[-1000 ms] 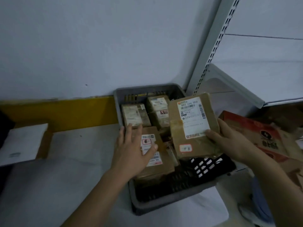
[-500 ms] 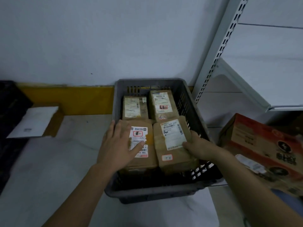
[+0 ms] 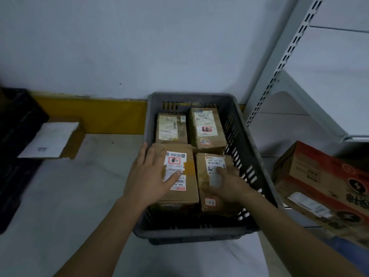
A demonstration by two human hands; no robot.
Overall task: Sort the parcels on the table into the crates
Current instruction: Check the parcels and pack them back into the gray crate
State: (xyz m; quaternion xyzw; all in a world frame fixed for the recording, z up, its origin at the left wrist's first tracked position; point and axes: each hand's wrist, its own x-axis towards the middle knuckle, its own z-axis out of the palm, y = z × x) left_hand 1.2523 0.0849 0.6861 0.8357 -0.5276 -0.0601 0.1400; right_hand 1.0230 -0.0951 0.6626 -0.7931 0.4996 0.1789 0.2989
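Note:
A grey slotted crate [image 3: 249,156] stands on the table against the wall. Several brown labelled parcels lie inside it. My left hand [image 3: 151,174] rests flat, fingers spread, on the front left parcel [image 3: 183,194]. My right hand [image 3: 229,184] presses down on the front right parcel [image 3: 205,176], fingers stretched over its white label. Behind them lie a back left parcel [image 3: 169,127] and a back right parcel [image 3: 206,128].
A white mailer [image 3: 50,139] lies on a brown box at the table's far left, beside a dark crate [image 3: 16,136]. A red and brown carton [image 3: 323,184] sits at the right. A white shelf upright [image 3: 279,60] rises behind the grey crate.
My right hand has lowered the brown parcel from above the crate into its front right corner and now lies on top of it. My left hand stays on the front left parcel.

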